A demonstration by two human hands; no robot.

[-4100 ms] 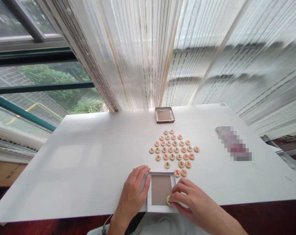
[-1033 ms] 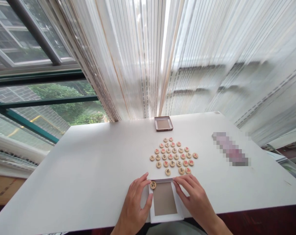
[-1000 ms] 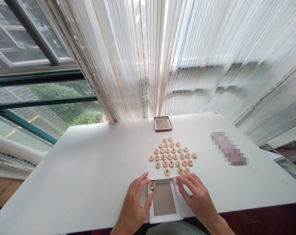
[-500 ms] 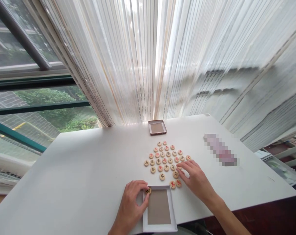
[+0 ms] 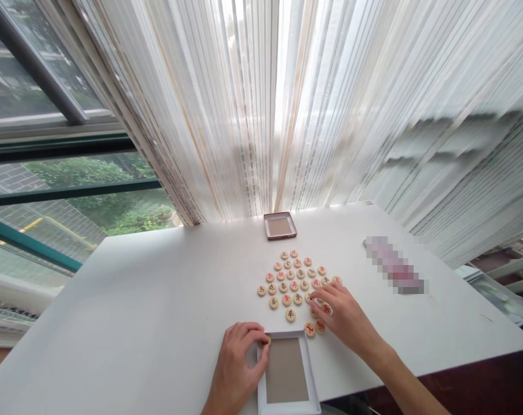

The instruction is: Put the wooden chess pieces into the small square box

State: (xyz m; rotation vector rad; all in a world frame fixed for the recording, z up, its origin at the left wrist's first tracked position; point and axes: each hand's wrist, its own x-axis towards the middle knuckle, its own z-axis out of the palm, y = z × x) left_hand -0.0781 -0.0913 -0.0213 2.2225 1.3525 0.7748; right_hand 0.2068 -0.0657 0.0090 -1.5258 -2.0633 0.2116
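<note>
A shallow white box (image 5: 288,337) with a brown floor lies at the table's near edge. My left hand (image 5: 237,363) rests on its left rim, fingers curled over a round wooden piece (image 5: 267,340) in the box's far left corner. Several round wooden chess pieces (image 5: 294,280) with red or black characters lie spread beyond the box. My right hand (image 5: 343,314) reaches into their near right side, fingertips pinching a red-marked piece (image 5: 326,309). Two more pieces (image 5: 314,328) lie beside the box's far right corner.
The white table (image 5: 158,300) stands against a window with striped sheer curtains (image 5: 313,104). A small dark-rimmed box lid (image 5: 279,225) lies at the table's far edge. A blurred oblong object (image 5: 393,265) lies to the right.
My right hand left the box's rim and went out to the spread pieces, closing on one. My left hand shifted onto the piece in the box's corner. The view tilted.
</note>
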